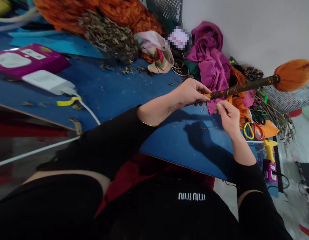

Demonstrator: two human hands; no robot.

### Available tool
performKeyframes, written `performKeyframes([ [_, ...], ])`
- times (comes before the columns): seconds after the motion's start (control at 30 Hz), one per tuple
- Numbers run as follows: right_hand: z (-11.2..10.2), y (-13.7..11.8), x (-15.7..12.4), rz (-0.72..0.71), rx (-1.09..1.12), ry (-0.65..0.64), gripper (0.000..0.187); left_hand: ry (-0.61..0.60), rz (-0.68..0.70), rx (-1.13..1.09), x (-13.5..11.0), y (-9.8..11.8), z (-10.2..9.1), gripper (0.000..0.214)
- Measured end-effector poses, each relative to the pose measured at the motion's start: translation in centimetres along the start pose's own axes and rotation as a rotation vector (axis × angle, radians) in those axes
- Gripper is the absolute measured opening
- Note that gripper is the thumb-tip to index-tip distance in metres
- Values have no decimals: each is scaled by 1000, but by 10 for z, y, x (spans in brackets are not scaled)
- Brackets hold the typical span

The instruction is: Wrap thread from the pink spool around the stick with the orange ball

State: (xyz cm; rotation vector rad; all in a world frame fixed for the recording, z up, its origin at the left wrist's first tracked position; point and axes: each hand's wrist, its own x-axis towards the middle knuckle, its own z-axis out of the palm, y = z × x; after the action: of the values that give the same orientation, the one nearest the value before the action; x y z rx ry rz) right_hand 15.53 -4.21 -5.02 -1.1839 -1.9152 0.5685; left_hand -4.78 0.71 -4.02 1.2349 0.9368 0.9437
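My left hand (190, 91) is closed around the near end of a long stick (240, 88). The stick is wrapped in dark brown, with orange showing through between the turns. A fluffy orange tuft (293, 75) forms its far end, pointing up to the right. Just below the stick, my right hand (228, 115) pinches what looks like a thin dark strand close to my left fingertips. The part of the stick inside my left palm is hidden.
On the blue table (164, 133) lie a magenta cloth (209, 60), dried leaves (109, 36) and orange fabric (104, 13). A purple power strip (31, 60) with a white plug sits left. Scissors (248, 131) and a yellow glue gun (270, 148) lie right.
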Motion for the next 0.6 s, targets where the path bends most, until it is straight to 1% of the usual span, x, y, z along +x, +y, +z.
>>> performKeyframes([
  [0.03, -1, -2, -1, -77, 2, 66, 36, -4, -6, -11, 1, -1, 1, 18],
  [0.07, -1, -3, -1, -141, 38, 103, 35, -8, -12, -19, 1, -1, 2, 17],
  [0.1, 0, -3, -1, -183, 103, 110, 36, -10, -18, -24, 1, -2, 3, 16],
  [0.17, 7, 1, 0, -184, 283, 78, 40, -13, -40, -16, 2, -4, 6, 17],
  [0.2, 11, 3, 1, -154, 370, 69, 43, -15, -56, -9, 2, -5, 8, 18],
  [0.27, 18, 9, 3, -51, 493, 112, 48, -37, -90, 2, 2, -8, 10, 23],
  [0.33, 21, 11, 4, 68, 548, 175, 53, -70, -106, 21, 2, -11, 13, 32],
  [0.4, 22, 10, 5, 164, 559, 191, 54, -82, -95, 59, 2, -15, 15, 39],
  [0.5, 21, 2, 2, 216, 548, 207, 51, -54, -48, 141, 3, -21, 18, 39],
  [0.6, 22, -8, -3, 217, 502, 244, 51, -19, 27, 233, 4, -25, 21, 30],
])
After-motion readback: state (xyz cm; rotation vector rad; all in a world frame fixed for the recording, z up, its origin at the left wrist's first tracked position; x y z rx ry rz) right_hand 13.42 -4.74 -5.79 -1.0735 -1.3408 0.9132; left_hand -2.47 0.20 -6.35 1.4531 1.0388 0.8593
